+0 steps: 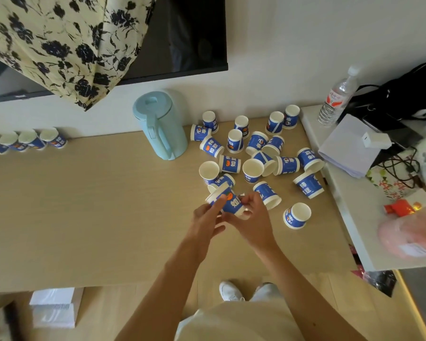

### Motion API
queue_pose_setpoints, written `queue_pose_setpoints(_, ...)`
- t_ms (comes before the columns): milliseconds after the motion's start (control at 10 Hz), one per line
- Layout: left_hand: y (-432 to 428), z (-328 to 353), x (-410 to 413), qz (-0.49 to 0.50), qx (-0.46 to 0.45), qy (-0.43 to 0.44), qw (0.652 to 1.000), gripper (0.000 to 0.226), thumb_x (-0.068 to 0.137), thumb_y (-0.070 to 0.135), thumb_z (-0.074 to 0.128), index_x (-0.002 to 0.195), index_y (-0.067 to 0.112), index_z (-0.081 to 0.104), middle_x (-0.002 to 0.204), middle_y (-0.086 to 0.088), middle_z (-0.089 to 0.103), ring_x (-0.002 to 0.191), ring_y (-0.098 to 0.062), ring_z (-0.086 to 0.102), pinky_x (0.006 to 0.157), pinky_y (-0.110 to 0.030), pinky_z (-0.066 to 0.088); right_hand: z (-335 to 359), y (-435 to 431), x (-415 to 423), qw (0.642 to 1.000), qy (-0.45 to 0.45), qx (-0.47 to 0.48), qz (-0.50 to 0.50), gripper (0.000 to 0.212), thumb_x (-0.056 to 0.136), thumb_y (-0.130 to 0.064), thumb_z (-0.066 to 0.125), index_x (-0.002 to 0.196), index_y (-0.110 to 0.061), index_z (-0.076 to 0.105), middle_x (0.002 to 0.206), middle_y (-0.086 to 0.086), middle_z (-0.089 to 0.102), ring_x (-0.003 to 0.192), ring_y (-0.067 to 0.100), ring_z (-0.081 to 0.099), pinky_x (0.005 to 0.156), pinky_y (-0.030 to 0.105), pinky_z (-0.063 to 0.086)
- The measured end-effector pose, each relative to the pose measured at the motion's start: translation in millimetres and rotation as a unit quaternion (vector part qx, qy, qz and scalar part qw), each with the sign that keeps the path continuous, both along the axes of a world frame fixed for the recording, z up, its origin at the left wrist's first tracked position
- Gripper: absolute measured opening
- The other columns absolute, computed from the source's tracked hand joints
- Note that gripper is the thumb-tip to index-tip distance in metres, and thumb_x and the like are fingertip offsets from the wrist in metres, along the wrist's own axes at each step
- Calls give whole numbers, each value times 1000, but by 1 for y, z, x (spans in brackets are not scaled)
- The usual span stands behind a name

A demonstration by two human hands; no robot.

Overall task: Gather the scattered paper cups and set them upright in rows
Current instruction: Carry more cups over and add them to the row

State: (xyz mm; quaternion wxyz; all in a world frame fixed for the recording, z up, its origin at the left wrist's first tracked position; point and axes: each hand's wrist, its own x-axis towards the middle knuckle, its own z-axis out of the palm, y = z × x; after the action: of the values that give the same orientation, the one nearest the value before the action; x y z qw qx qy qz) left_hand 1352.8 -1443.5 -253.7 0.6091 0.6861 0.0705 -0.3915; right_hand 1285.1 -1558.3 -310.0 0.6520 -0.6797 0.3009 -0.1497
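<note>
Both arms are stretched out over the bench [84,205]. One tilted paper cup [229,202] is gripped by the left hand [207,216] and the right hand [255,223] together. Scattered cups [256,153] are seen just behind it. Four lined-up cups [27,141] are seen far left.

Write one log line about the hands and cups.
left hand: grips blue-and-white paper cup | right hand: grips same cup | scattered cups: beside pale-blue plastic jug | row: started, far left
</note>
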Motion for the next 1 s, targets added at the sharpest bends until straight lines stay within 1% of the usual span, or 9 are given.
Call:
queue_pose_setpoints(100, 5, -1, 3, 53, -10, -40, 998, 36, 93, 34, 68, 118, 9, 69, 116, -21, 71, 99, -26, 71, 88, -36, 58, 5, 10, 2, 998, -12, -49, 43, 52, 66, -30, 91, 100, -33, 52, 98, -22, 66, 94, 3, 65, 80, 10, 48)
queue_pose_setpoints(200, 13, -1, 6, 70, 17, -77, 994, 39, 88, 37, 74, 111, 6, 71, 112, -22, 72, 109, -39, 68, 97, -52, 55, 8, 13, 1, 994, -17, -34, 101, 57, 70, -32, 91, 113, -34, 53, 109, -24, 66, 109, 1, 63, 89, 11, 44)
queue_pose_setpoints(300, 21, 1, 10, 108, 64, -116, 985, 54, 69, 57, 73, 98, 12, 73, 95, -11, 76, 92, -30, 72, 89, -47, 58, 5, 19, 8, 992, -12, 39, 123, 66, 74, -47, 82, 129, -28, 51, 116, -16, 68, 116, 5, 63, 98, 22, 46)
queue_pose_setpoints(400, 33, -3, 17, 189, 121, -148, 963, 45, 66, 60, 74, 79, 17, 69, 62, 14, 61, 59, -6, 54, 58, -25, 46, -9, 22, 25, 972, 102, 212, -16, 56, 84, -44, 78, 128, -16, 57, 100, -5, 70, 97, 13, 68, 80, 27, 51)
queue_pose_setpoints(600, 52, -10, 23, 231, 153, -179, 944, 38, 74, 52, 81, 92, 20, 69, 78, 11, 67, 55, 7, 57, 48, -8, 39, -36, 26, 52, 859, 263, 401, -180, 72, 80, -51, 81, 131, -9, 54, 104, 9, 64, 90, 20, 63, 78, 35, 51)
queue_pose_setpoints(700, 56, -11, 22, 234, 146, -187, 943, 39, 76, 48, 82, 98, 20, 68, 89, 7, 72, 70, 2, 64, 57, -12, 44, -43, 26, 58, 835, 253, 416, -257, 92, 71, -56, 86, 138, -9, 43, 121, 16, 65, 100, 25, 69, 88, 39, 58)
queue_pose_setpoints(800, 58, -12, 21, 235, 140, -185, 944, 40, 75, 48, 82, 102, 22, 67, 94, 4, 72, 84, -11, 67, 66, -20, 46, -52, 19, 64, 830, 149, 445, -303, 84, 88, -46, 74, 153, -11, 36, 152, 21, 46, 141, 38, 46, 111, 51, 42)
queue_pose_setpoints(900, 60, -10, 21, 235, 138, -184, 944, 43, 75, 48, 82, 105, 23, 65, 97, 6, 71, 91, -9, 68, 67, -19, 46, -66, 3, 77, 496, -160, 599, -608, 71, 99, -26, 61, 160, -25, 24, 164, 11, 27, 154, 33, 20, 120, 60, 22)
queue_pose_setpoints(1000, 61, -10, 21, 238, 138, -188, 943, 43, 76, 46, 83, 106, 22, 63, 99, 7, 70, 93, -8, 68, 68, -19, 47, -60, 1, 88, 518, -120, 578, -620, 52, 103, -23, 51, 153, -19, 37, 157, 9, 36, 153, 31, 22, 117, 69, 19)
